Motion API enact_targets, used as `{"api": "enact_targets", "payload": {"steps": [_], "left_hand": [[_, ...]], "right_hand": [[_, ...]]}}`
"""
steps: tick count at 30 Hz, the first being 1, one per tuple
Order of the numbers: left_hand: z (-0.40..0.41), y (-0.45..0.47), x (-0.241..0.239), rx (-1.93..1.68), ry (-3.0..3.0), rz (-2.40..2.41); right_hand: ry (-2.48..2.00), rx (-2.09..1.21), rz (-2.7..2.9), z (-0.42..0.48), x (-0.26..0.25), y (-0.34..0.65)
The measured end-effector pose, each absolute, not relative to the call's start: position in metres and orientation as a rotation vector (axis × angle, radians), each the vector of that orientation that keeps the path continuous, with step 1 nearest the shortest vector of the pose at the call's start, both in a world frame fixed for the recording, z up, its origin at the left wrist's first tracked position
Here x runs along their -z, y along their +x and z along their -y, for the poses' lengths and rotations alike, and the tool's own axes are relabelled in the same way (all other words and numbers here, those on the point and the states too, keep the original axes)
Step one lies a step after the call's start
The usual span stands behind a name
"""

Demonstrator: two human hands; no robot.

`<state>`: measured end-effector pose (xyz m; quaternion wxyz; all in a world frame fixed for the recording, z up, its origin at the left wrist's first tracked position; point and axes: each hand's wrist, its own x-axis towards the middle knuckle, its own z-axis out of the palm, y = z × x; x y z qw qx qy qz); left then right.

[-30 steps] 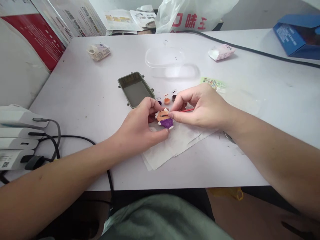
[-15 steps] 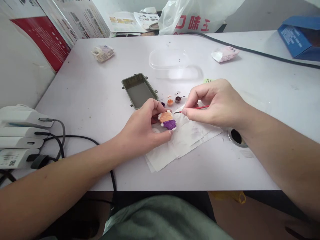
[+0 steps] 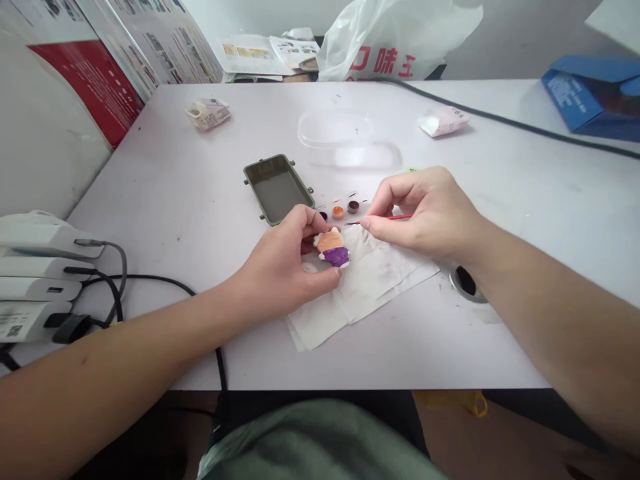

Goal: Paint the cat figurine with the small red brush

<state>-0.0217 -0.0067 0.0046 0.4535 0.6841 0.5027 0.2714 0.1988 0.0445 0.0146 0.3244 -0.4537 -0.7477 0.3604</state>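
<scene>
Between the thumb and fingers of my left hand [image 3: 290,267] is a small figurine [image 3: 331,248], orange above, purple below, with white bits at its edges. My right hand [image 3: 417,210] pinches a thin red paintbrush [image 3: 397,217], its dark tip pointing left, just above and to the right of the figurine. Behind them stand small paint pots: an orange one [image 3: 338,212], a dark brown one [image 3: 353,207] and a dark purple one partly hidden by my left hand. White tissues [image 3: 370,283] lie beneath both hands.
An olive tray [image 3: 280,190] lies behind my left hand, with a clear plastic tub [image 3: 335,130] farther back. A round dark-filled container [image 3: 465,283] sits by my right forearm. Chargers [image 3: 37,280] and cables are at the left; a blue box [image 3: 585,100] is at the far right.
The view has tilted up slightly, so everything sits a little lower. The brush tip is a bit farther up from the figurine. Both hands keep their holds.
</scene>
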Motion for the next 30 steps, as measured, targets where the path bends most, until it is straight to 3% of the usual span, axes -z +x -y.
{"api": "enact_targets", "payload": {"steps": [17, 24, 30], "left_hand": [[0.009, -0.024, -0.005, -0.667, 1.655, -1.201], [0.008, -0.024, -0.006, -0.656, 1.636, -1.196], [0.007, -0.024, -0.006, -0.647, 1.637, -1.222]], "right_hand": [[-1.269, -0.895, 1.892, -0.049, -0.012, 0.192], [-1.078, -1.16, 2.012, -0.043, -0.012, 0.199], [-1.083, -1.096, 2.126, -0.046, -0.01, 0.203]]}}
